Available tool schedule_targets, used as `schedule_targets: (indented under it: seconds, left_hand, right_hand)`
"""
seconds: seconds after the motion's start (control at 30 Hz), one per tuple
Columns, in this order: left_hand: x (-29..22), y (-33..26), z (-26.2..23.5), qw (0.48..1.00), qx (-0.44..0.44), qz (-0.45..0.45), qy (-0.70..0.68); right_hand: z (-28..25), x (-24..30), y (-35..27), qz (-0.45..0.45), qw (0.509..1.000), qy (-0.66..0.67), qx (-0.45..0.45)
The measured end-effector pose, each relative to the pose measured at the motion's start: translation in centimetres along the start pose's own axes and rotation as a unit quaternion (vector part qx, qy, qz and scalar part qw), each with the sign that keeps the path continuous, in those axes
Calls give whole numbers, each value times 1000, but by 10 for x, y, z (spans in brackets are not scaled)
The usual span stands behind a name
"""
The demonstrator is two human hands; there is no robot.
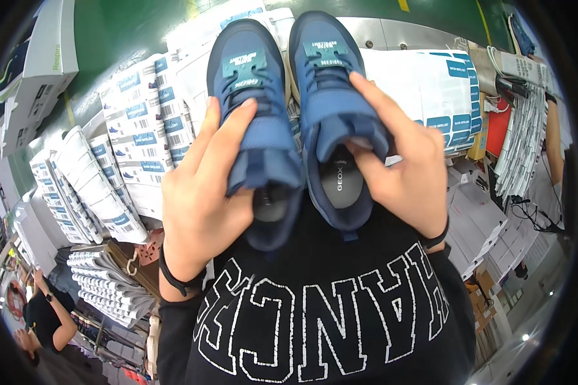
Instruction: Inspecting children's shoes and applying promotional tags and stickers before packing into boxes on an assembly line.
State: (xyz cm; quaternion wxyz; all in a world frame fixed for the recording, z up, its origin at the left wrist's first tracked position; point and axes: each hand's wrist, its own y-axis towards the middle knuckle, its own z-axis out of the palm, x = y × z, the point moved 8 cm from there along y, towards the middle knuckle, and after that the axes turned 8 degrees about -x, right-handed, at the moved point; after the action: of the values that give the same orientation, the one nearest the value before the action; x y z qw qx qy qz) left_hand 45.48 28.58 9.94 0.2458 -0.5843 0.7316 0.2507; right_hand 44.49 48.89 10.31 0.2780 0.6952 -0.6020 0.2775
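Head view. Nearest the camera: the person's black sweatshirt (327, 321) with big white outlined letters, filling the lower middle. Both forearms come up from it, a dark band on each wrist.

Left hand (202, 199) is closed around the left blue shoe (257, 122), fingers laid over the tongue and strap, thumb side on the outer edge of the shoe. Right hand (408, 170) is closed around the right blue shoe (334, 115), fingers curled over the tongue into the opening, palm against the shoe's outer side. The shoes are held up side by side, just beside each other, toes pointing away from the person, heels toward the chest. Each has dark laces and a teal tag hanging at the lacing. A grey insole shows inside the right shoe; the left shoe's opening is mostly covered by its tongue.

Below and behind the shoes: rows of white shoe boxes (141, 128) with blue labels, stacked on their sides at left, more white boxes (443, 90) at right. Green floor (122, 32) at the top. Bundles of white papers or flat cartons (526, 128) far right. Another person in dark clothes (48, 314) at lower left, well apart from the hands.
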Motion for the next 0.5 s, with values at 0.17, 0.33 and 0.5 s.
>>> schedule_targets:
  seconds: [0.17, 0.33, 0.5]
  left_hand:
    - [-27, 25, -20, 998, 15, 12, -60]
    - [-38, 34, -29, 997, 50, 58, -31]
    - [-47, 44, -42, 997, 35, 51, -35]
  right_hand:
    - [-17, 6, 22, 19, 997, 70, 29]
    - [-18, 19, 24, 30, 996, 60, 56]
    - [-23, 17, 27, 88, 984, 153, 34]
